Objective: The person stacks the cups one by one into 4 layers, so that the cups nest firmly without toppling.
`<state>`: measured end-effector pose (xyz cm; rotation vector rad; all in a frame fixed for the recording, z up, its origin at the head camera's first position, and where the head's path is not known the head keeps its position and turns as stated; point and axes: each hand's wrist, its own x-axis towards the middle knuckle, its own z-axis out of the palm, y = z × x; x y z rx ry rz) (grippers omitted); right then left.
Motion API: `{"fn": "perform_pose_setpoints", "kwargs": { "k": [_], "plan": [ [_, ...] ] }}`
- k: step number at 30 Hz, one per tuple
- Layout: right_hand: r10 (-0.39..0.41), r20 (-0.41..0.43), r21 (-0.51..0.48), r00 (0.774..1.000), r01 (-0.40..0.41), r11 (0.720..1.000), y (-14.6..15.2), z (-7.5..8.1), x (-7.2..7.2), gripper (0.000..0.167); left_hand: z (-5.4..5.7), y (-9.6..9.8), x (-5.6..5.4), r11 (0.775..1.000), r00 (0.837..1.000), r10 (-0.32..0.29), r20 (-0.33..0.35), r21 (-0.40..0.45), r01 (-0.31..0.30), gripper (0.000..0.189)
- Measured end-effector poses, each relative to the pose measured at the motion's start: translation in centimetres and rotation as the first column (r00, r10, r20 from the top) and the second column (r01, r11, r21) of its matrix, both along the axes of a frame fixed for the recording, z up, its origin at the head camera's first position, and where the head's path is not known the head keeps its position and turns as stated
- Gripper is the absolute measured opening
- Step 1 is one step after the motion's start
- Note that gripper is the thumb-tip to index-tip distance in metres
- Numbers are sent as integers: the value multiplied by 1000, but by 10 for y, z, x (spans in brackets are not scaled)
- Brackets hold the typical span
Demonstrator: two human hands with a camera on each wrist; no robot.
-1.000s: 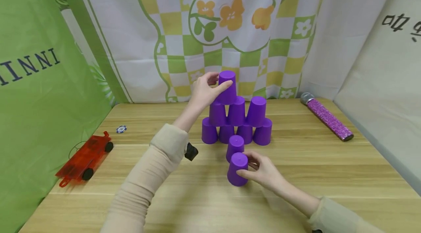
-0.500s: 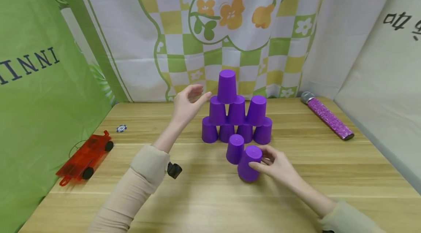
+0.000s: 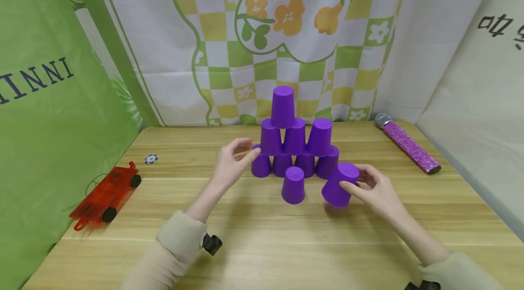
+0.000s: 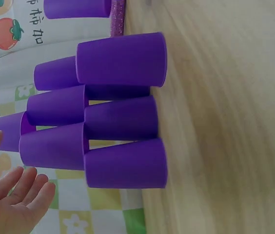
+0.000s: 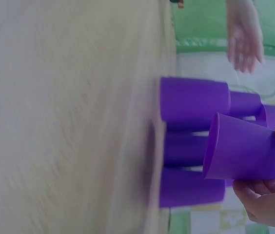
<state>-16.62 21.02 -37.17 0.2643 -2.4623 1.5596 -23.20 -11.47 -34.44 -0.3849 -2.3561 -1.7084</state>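
Observation:
My right hand (image 3: 376, 192) pinches an upside-down purple cup (image 3: 340, 185) between thumb and fingers, tilted and lifted off the table at the front right of a cup pyramid. In the right wrist view this cup (image 5: 249, 151) shows its open rim toward the table. The pyramid stacks a row of several purple cups, then three in the second tier (image 3: 295, 137), then one top cup (image 3: 283, 107) over the left pair. A lone purple cup (image 3: 293, 185) stands upside down in front. My left hand (image 3: 231, 162) is empty, fingers loosely spread, just left of the pyramid.
A red transparent toy car (image 3: 107, 197) and a blue-white chip (image 3: 151, 159) lie on the left of the wooden table (image 3: 262, 253). At the back right lies a glittery pink microphone (image 3: 409, 147). Printed curtains (image 3: 286, 53) hang behind and at the sides.
My left hand has let go of the top cup and drawn back left and down. The right hand has carried its cup right, away from the lone cup, and tilted it.

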Motion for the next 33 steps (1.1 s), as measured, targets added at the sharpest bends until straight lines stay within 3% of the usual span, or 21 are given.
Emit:
{"fn": "perform_pose_setpoints", "kwargs": {
  "k": [6, 11, 18, 26, 33],
  "plan": [
    [-94, -36, 24, 995, 95, 995, 19, 26, -5, 47, -16, 5, 10, 1000, 1000, -3, 30, 15, 2, 42],
    [-143, -95, 35, 985, 147, 989, 30, 49, -17, 40, -28, 16, 21, 1000, 999, -2, 37, -10, 2, 40],
    [-184, -105, 50, 977, 190, 980, 27, 82, -35, 51, -37, 32, 29, 998, 996, -65, 55, -17, 66, 45],
    [-168, -151, -23, 974, 166, 986, 0, 106, -56, 47, -42, 46, 25, 991, 989, -129, 66, -25, 131, 54],
    [-120, -199, -63, 973, 109, 992, -26, 116, -78, 48, -49, 56, 21, 987, 985, -139, 101, -68, 147, 60]
  ]
}}
